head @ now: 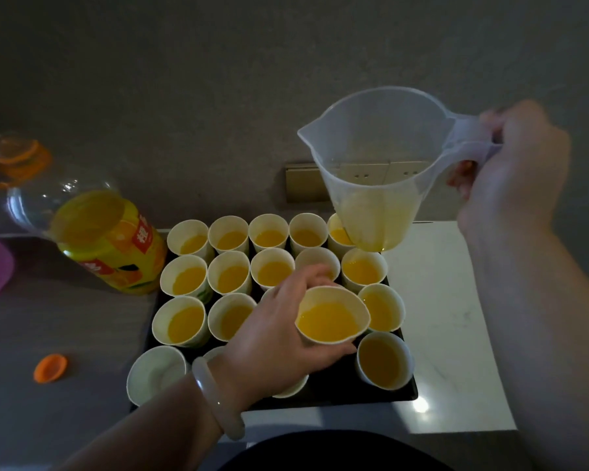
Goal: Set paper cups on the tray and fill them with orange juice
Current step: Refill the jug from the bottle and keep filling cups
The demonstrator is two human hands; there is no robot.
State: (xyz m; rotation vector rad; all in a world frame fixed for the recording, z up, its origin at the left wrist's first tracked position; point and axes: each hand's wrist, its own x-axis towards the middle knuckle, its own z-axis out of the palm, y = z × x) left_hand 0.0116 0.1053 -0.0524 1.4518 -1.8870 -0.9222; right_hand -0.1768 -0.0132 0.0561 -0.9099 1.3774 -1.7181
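- Holding entry: left hand point(279, 334), fingers and thumb curled round a filled paper cup point(332, 317), lifted just above the near-middle of the black tray point(388, 396); the rim is squeezed out of round.
- Right hand point(510, 171): wrapped round the handle of a clear plastic measuring jug point(378, 158), raised over the tray's far right corner, with only a little juice in the bottom.
- Filled cups: packed in touching rows across the tray. One empty cup point(157, 373) stands at the near left corner.
- Risk: a tighter squeeze on the soft cup would likely slop juice over its rim.
- Risk: lowering it among close neighbours could tip one.
- Risk: the jug looks too low to fill what remains.
- Orange juice bottle point(109, 246), far left, uncapped; its orange cap point(50, 367) lies near left.
- Writing: red label panels carry Chinese characters, too blurred to read. No jug markings legible.
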